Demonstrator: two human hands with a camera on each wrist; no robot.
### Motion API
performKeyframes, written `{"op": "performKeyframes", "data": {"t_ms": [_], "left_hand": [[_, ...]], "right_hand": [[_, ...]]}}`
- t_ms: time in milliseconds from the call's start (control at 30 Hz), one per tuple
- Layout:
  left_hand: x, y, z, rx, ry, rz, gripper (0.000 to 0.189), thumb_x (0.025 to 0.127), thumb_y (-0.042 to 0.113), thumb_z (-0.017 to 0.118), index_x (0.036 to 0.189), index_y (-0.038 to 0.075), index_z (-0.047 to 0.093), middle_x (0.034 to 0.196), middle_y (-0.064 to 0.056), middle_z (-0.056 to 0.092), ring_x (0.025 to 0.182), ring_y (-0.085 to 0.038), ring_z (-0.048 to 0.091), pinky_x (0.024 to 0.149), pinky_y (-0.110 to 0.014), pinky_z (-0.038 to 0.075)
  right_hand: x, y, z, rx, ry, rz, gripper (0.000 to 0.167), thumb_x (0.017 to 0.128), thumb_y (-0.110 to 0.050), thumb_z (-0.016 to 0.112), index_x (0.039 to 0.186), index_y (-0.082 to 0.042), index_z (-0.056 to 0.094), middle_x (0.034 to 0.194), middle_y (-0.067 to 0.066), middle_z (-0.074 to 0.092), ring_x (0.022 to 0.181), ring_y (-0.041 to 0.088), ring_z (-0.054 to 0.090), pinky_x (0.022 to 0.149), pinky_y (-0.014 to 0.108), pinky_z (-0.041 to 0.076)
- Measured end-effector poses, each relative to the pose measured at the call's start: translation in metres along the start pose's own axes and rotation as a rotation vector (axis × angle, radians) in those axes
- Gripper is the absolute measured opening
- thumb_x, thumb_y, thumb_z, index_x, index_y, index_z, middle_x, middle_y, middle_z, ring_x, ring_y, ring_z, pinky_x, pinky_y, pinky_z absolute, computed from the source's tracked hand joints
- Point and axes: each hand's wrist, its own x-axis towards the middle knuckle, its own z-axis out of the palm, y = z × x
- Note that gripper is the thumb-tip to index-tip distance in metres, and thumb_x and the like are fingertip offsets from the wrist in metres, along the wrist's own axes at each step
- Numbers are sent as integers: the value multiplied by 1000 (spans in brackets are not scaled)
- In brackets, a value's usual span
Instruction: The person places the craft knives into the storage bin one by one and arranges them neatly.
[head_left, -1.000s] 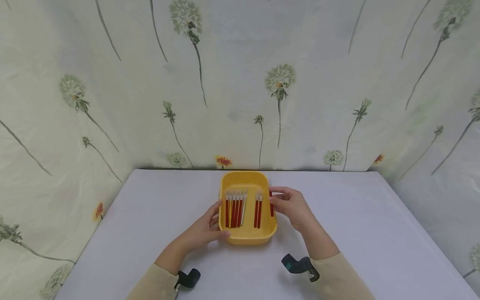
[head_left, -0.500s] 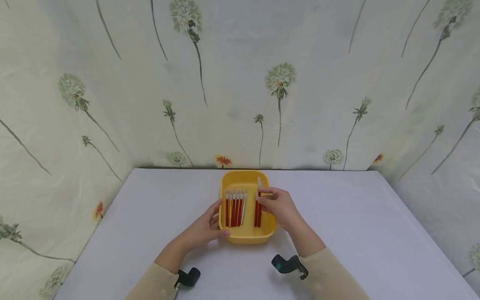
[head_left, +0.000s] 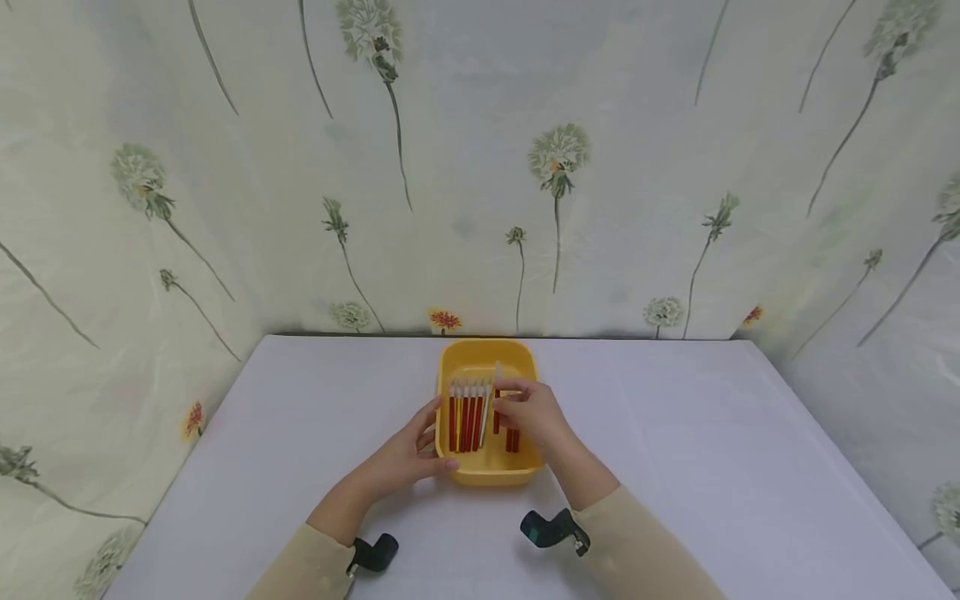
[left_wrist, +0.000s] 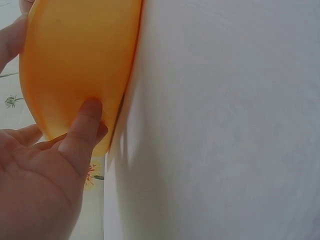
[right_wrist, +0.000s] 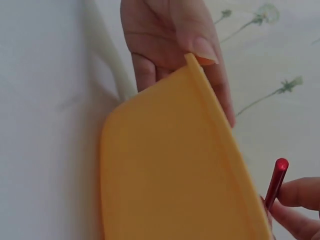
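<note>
A yellow plastic tray (head_left: 487,477) stands on the table with a row of slim sticks (head_left: 467,421) lying in its left half. Most of these are red with pale pointed tips; one is yellow and one whitish. My left hand (head_left: 405,454) grips the tray at its left side, thumb at the near corner. Between thumb and fingers, my right hand (head_left: 534,410) pinches a red pen-like stick (head_left: 497,417) over the tray, just right of the row, pale tip pointing away. Its glossy red end (right_wrist: 278,180) shows in the right wrist view. Two more red sticks (head_left: 512,440) lie partly hidden under that hand.
The tray rests on a white-covered table (head_left: 660,433). Behind the table's far edge hangs a curtain (head_left: 480,167) printed with dandelions. Black wrist cameras (head_left: 553,528) are strapped at both beige sleeves.
My right hand has carried the red stick leftward, from the tray's right rim past the two red sticks to beside the row. My left hand has stayed on the tray.
</note>
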Motion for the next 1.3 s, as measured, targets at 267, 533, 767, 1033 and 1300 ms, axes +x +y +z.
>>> {"op": "performKeyframes", "data": {"t_ms": [267, 533, 767, 1033, 1300], "left_hand": [[1, -2, 0, 8, 6, -7, 106, 85, 29, 82, 162, 21, 10, 166, -15, 15, 147, -35, 31, 111, -45, 40], [2, -3, 0, 10, 6, -4, 106, 85, 30, 82, 162, 21, 10, 166, -14, 16, 147, -35, 31, 111, -45, 40], [2, -3, 0, 8, 3, -5, 105, 86, 29, 81, 162, 22, 10, 166, -14, 16, 146, -34, 32, 111, -44, 41], [1, -3, 0, 11, 11, -8, 105, 85, 30, 81, 162, 22, 11, 166, -13, 15, 146, -34, 33, 110, -44, 41], [1, -2, 0, 5, 4, -4, 105, 85, 30, 81, 162, 22, 10, 166, -14, 14, 146, -34, 33, 111, -44, 40]], "right_hand": [[6, 11, 14, -73, 26, -45, 32, 95, -4, 66, 126, 0, 64, 100, 16, 67, 84, 25, 69, 73, 32, 60], [6, 9, 17, -125, 51, -35, 31, 96, -4, 65, 126, 0, 64, 93, 13, 65, 77, 21, 65, 67, 32, 58], [10, 12, 21, -178, 73, -52, 29, 95, -1, 65, 123, 3, 64, 93, 15, 67, 72, 20, 64, 60, 27, 54], [16, 17, 23, -245, 86, -24, 29, 95, -4, 66, 124, 0, 65, 97, 14, 69, 68, 16, 60, 55, 25, 49], [14, 15, 22, -257, 89, 17, 28, 96, -7, 66, 123, -1, 64, 100, 13, 68, 66, 18, 58, 49, 30, 50]]}}
